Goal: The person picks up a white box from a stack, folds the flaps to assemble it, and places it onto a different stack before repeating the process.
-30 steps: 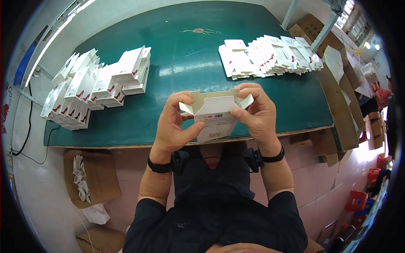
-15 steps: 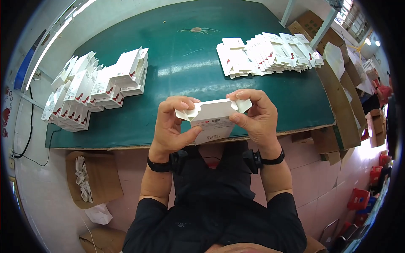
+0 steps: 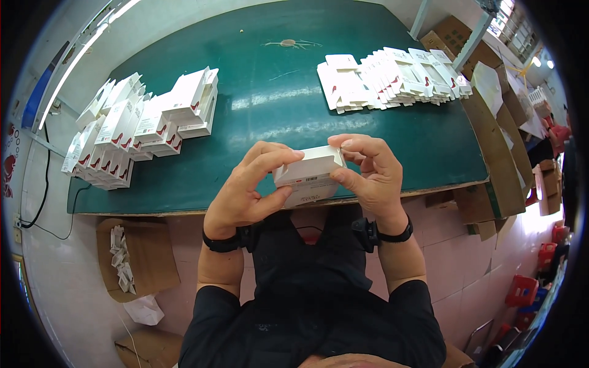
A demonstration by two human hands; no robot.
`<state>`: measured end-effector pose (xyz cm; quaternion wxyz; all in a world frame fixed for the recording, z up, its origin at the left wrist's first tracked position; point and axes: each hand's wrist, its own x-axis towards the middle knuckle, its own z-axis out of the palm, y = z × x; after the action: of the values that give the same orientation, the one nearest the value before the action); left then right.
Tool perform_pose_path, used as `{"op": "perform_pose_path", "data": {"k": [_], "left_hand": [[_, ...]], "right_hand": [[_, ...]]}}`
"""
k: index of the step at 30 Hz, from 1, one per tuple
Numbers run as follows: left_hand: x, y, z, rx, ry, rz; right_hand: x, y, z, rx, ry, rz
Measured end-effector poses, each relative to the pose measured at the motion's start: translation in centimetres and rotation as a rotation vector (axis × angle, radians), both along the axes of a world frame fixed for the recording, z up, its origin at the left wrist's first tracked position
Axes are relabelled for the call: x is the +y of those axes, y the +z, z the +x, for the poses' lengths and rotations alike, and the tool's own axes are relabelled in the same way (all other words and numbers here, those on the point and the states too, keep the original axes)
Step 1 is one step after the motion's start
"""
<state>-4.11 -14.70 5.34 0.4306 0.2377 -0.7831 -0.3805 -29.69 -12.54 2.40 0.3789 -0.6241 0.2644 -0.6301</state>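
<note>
A white printed carton (image 3: 311,174) is held between my two hands above the front edge of the green table. My left hand (image 3: 250,184) grips its left end, the index finger over the top and the thumb against the printed face. At the other end, my right hand (image 3: 372,175) pinches the corner, with the thumb on the near face and fingers behind. The side flaps that stuck out at the top no longer show; the upper end looks folded over. Part of the carton's far side is hidden from me.
Stacked made-up white cartons (image 3: 116,132) stand at the table's left. Flat white cartons (image 3: 392,80) lie fanned out at the far right of the green table (image 3: 264,80). A brown cardboard box (image 3: 150,257) with white pieces sits below left; more cardboard (image 3: 500,165) leans at the right edge.
The carton's spread side flaps have been folded in, and its top panel now lies over the end. My left hand has shifted its fingers inward along the top edge.
</note>
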Motion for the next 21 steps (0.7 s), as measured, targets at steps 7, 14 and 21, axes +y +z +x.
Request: {"op": "perform_pose_path", "data": {"k": [7,14,21], "left_hand": [[-0.6,-0.6,0.6,0.010,-0.122,-0.099],[-0.4,-0.7,0.4,0.085,-0.144,-0.038],[-0.4,-0.4,0.5,0.049,-0.160,-0.033]], "right_hand": [[0.1,0.5,-0.4,0.212,-0.054,-0.152],[0.4,1.1,-0.3,0.272,-0.078,-0.153],[0.7,1.1,-0.3,0.317,-0.081,-0.186]]}}
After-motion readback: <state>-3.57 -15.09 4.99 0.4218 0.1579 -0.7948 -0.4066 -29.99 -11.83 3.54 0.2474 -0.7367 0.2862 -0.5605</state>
